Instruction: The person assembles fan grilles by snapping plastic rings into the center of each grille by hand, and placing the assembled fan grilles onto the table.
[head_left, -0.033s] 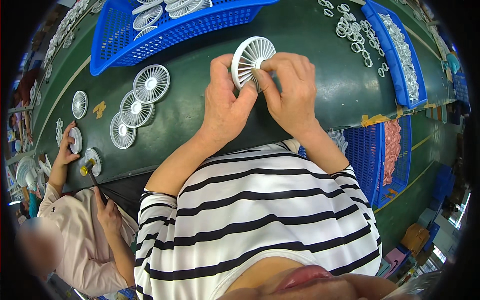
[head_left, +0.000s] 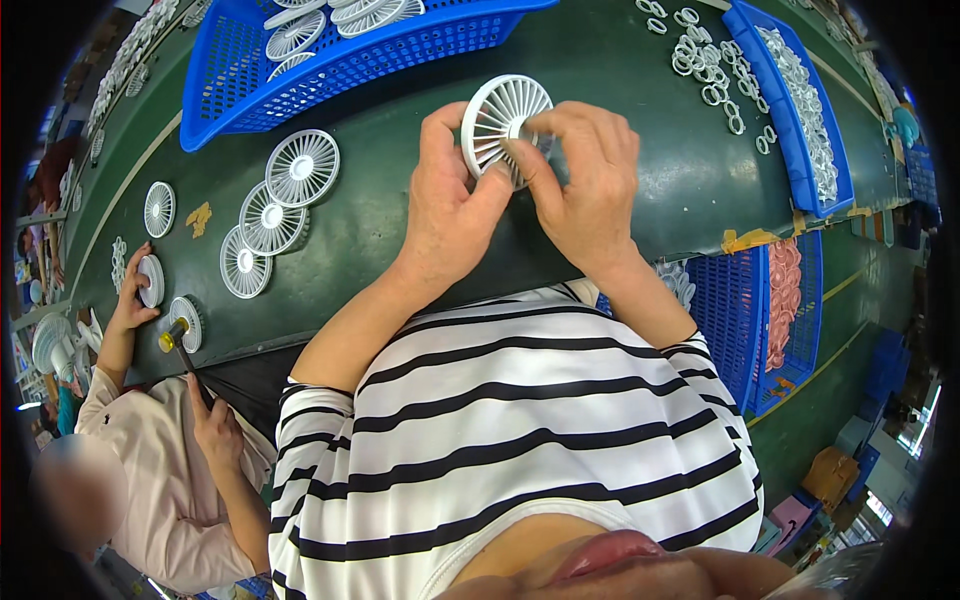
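Observation:
In front of me a round white fan grille (head_left: 492,112) with radial slats stands tilted on edge above the table. My left hand (head_left: 448,195) grips it at its left and lower rim, with the thumb against the slats. My right hand (head_left: 588,180) is at the other side, thumb and index finger curled around the small hub in the grille's middle. Whether a small part is also between those fingertips is hidden. On the table to the left lie three more white grilles (head_left: 303,168), overlapping in a row.
Behind the grilles stands a blue basket (head_left: 330,95) of similar grilles. At far right are loose clear rings (head_left: 705,65) and a blue tray (head_left: 825,205) filled with clear parts. Blue crates (head_left: 725,300) stand below the table edge. At left, a co-worker holds a yellow-headed hammer (head_left: 175,335) by a grille.
My right hand has shifted slightly right, its fingertips moving a little at the hub. The grille in my left hand has barely moved.

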